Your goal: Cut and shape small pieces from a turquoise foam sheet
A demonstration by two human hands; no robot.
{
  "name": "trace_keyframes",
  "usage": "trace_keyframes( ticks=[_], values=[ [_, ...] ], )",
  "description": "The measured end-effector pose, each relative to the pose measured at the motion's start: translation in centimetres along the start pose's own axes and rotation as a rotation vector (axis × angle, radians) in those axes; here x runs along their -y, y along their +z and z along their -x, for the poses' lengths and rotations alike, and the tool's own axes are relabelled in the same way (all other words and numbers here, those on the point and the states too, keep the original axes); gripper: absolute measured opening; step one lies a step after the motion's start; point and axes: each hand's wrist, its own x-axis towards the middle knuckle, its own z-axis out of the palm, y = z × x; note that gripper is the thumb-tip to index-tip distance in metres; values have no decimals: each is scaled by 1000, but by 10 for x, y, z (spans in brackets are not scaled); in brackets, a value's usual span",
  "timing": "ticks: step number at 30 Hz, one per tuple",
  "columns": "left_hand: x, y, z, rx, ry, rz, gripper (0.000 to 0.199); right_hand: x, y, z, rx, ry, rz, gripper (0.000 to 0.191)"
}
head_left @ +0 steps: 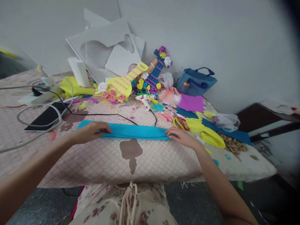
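A long strip of folded blue crepe paper (136, 131) lies across the table in front of me. My left hand (97, 130) grips its left part, thumb and fingers closed on the folded near edge. At the other end my right hand (177, 135) pinches the same edge. Between the hands the paper runs nearly straight, with a fold line along its length. Just beyond it rests a white hot glue gun (145, 101), its black cord passing behind the strip.
Paper-covered guitar shapes, one yellow (120, 86) and one dark blue (154, 75), lean at the back. Scissors (181, 123), yellow crepe paper (206, 131) and peanuts (232, 144) lie right. A black tablet (48, 117), grey cable and power strip (39, 96) are left. A blue bag (196, 82) stands behind.
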Motion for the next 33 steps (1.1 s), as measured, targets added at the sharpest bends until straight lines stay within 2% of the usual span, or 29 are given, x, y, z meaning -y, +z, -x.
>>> trace_keyframes(
  ticks=[4,7,14,17,19,22,23,25,27,28,33],
  values=[
    [-4,12,-3,-95,-13,-56,21,5,0,0,-6,6,20,14],
    [-9,13,-4,-154,-48,-92,21,6,0,2,7,14,18,13],
    [-18,-12,-9,-188,-122,-151,23,-8,-8,6,-45,62,24,12],
    [-17,-16,-13,-174,-137,-134,24,-3,-12,3,-130,83,77,12],
    [-17,-16,-16,-160,-136,-118,24,11,-11,-3,-253,71,140,15],
    [-18,-16,-20,-134,-139,-121,24,50,1,-20,-411,-60,144,15],
    [-19,-16,-20,-127,-141,-126,24,65,8,-27,-409,-126,122,16],
    [-22,-17,-20,-112,-144,-137,23,93,23,-45,-296,-251,94,21],
    [-25,-18,-20,-105,-144,-148,24,115,39,-64,-191,-333,122,26],
    [-27,-19,-19,-103,-143,-152,24,123,46,-73,-187,-360,144,28],
    [-28,-18,-14,-112,-139,-161,22,134,73,-97,-140,-298,325,26]
  ],
)
